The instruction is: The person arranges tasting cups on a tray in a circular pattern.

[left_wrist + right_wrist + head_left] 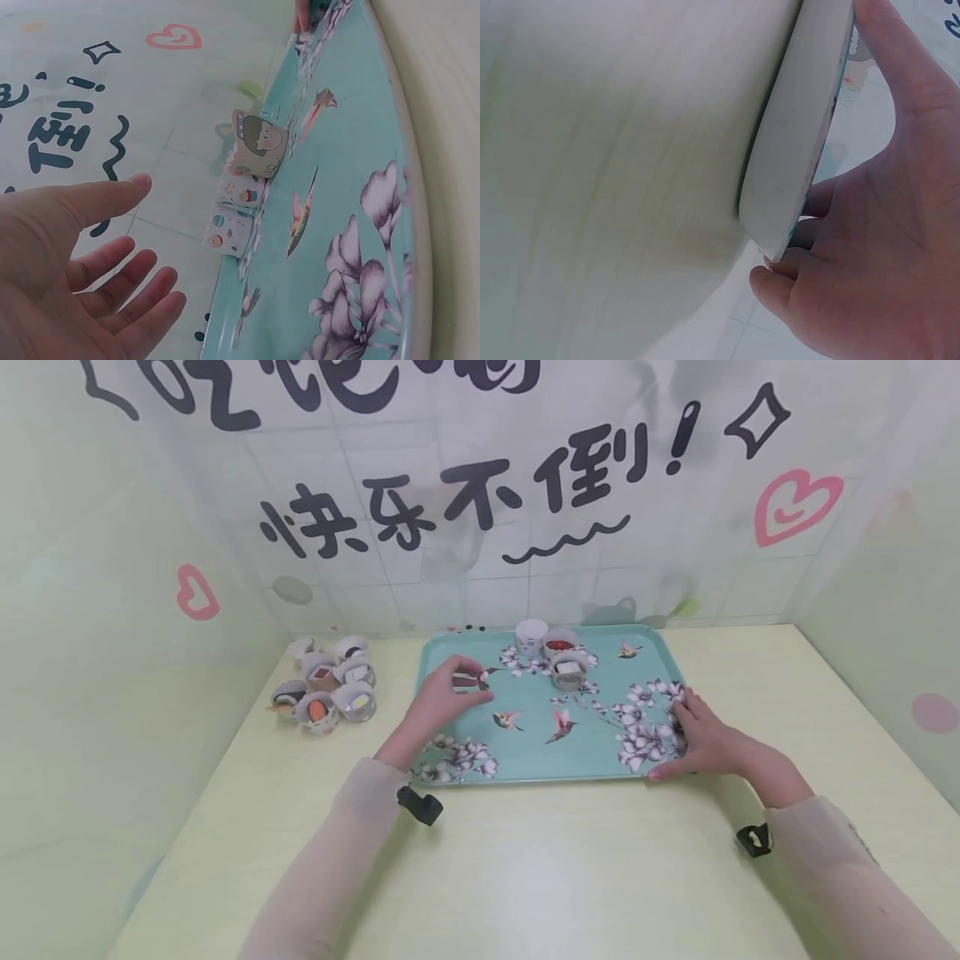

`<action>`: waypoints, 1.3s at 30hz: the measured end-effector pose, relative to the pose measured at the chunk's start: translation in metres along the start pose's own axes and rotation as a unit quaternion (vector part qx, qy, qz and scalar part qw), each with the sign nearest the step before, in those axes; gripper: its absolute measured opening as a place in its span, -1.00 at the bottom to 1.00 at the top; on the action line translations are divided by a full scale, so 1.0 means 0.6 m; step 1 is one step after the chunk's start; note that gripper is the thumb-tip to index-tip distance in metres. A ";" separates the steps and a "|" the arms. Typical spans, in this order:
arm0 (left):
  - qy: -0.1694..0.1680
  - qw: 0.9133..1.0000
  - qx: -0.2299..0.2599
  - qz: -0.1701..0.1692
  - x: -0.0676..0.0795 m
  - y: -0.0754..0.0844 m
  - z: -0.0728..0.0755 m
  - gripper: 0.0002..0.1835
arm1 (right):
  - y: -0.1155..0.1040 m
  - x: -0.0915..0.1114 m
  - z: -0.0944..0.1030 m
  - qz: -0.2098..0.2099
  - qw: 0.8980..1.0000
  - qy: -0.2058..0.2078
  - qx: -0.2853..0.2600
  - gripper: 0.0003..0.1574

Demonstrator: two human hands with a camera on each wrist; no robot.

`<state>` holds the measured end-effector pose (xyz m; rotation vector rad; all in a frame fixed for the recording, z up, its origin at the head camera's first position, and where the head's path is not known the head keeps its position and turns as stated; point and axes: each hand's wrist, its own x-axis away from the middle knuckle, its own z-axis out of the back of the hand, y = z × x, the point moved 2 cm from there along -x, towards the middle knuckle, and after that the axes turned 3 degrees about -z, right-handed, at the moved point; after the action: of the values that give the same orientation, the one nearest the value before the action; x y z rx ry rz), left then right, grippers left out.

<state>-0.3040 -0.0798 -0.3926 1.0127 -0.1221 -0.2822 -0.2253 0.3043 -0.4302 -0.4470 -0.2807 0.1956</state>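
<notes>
One tray (534,695), near-right corner in right grip (705,741)

The tray (592,764) lies on the table (540,860), its back edge close by the back wall (465,597). On it I can see three cups (532,639), gathered toward the back edge near the middle: two side by side, the third in front of the right-hand one. Left of the tray, apart from it, seven more cups (324,724) crowd together. The left hand (442,693) is over the tray's left part; the right hand (712,739) is at its right edge, by the front corner.
</notes>
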 end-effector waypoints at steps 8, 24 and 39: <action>-0.001 1.000 -0.007 -0.002 0.021 -0.008 0.022 -0.46 | -0.002 -0.002 -0.001 0.002 1.000 0.000 0.003 0.72; 0.030 0.999 -0.009 0.021 0.063 -0.038 0.073 -0.44 | 0.002 -0.003 0.001 0.000 1.000 -0.001 0.005 0.72; 0.090 0.995 -0.011 0.038 0.092 -0.077 0.153 -0.44 | -0.001 0.002 0.003 -0.005 1.000 -0.002 0.003 0.72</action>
<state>-0.2807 -0.1939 -0.3852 1.0052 0.0062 -0.1224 -0.2249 0.3048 -0.4283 -0.4389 -0.2871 0.1874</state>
